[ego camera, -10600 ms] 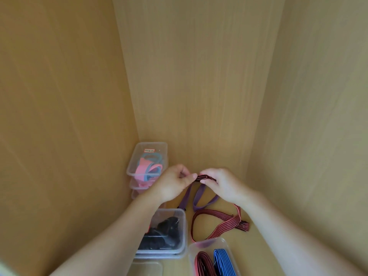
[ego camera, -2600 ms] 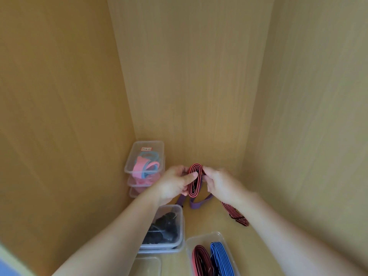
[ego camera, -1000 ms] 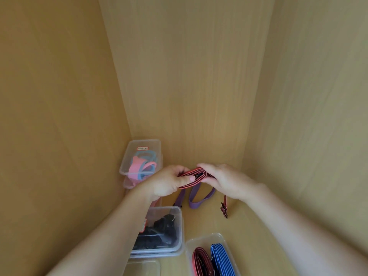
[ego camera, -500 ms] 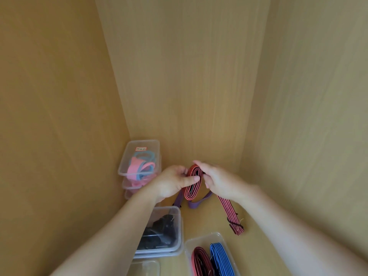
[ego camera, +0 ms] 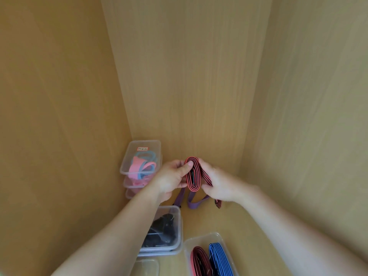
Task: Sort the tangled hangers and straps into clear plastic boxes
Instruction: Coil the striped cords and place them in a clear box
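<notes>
From the head camera, both hands worked low in the corner of a pale wood-grain laminate cupboard (ego camera: 189,76). Just left of the grip stood a stack of clear, round-cornered plastic boxes (ego camera: 145,144), the top one labelled and holding pink and pale-blue bands. Nearer the person, under the left forearm, sat a clear plastic box of black items (ego camera: 180,226), partly hidden by that arm. Below the right wrist was an open clear plastic box (ego camera: 201,237) with a dark red roll and a blue roll of ribbed strap side by side. The corner of another clear box (ego camera: 146,265) showed at the frame's bottom edge.

On the cupboard floor directly beneath the hands lay a flat purple webbing strap (ego camera: 192,202), looped and limp, clear of both hands.

The red-and-black striped elastic strap (ego camera: 194,174) was wound into a narrow upright oval coil between the two hands. The left hand (ego camera: 173,180) pinched the coil's top – thumb across the outer turn. The right hand (ego camera: 219,186) gripped the coil's right side and lower edge with curled fingers – the strap's loose tail (ego camera: 218,204) hung below that hand.
</notes>
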{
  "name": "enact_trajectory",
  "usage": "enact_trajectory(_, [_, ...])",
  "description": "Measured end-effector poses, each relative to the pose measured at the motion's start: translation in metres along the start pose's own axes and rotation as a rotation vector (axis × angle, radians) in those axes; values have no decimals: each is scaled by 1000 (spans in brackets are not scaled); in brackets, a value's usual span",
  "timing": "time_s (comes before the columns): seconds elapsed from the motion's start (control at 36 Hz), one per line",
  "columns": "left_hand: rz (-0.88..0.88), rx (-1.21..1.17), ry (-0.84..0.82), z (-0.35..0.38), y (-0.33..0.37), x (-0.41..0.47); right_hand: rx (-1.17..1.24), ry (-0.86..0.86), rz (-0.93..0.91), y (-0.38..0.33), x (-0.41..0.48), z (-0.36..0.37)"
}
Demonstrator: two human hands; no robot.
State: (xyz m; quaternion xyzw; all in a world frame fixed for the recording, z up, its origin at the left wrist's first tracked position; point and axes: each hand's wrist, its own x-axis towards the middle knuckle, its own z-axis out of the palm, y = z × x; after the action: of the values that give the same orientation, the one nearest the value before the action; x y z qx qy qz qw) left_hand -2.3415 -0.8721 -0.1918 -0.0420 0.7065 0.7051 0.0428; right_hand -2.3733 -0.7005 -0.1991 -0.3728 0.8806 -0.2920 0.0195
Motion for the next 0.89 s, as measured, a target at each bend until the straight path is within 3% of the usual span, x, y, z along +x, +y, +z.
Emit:
enact_trajectory(0.5, [0,-250,-12,2,3,-6,94,172,10,10,-10,9])
enact_trajectory(0.64, [35,246,23,-7,3,-4,18,76,-28,12,-12,-5])
enact_trajectory(0.69, [41,321,-10,-7,3,-5,-39,20,-30,13,-12,-10])
enact_trajectory(0.75, [14,248,-58,-7,2,-6,-73,3,-18,14,-11,-13])
enact_trajectory(0.89, [-4,-216,-82,2,-9,-9,-44,89,23,15,-11,-9])
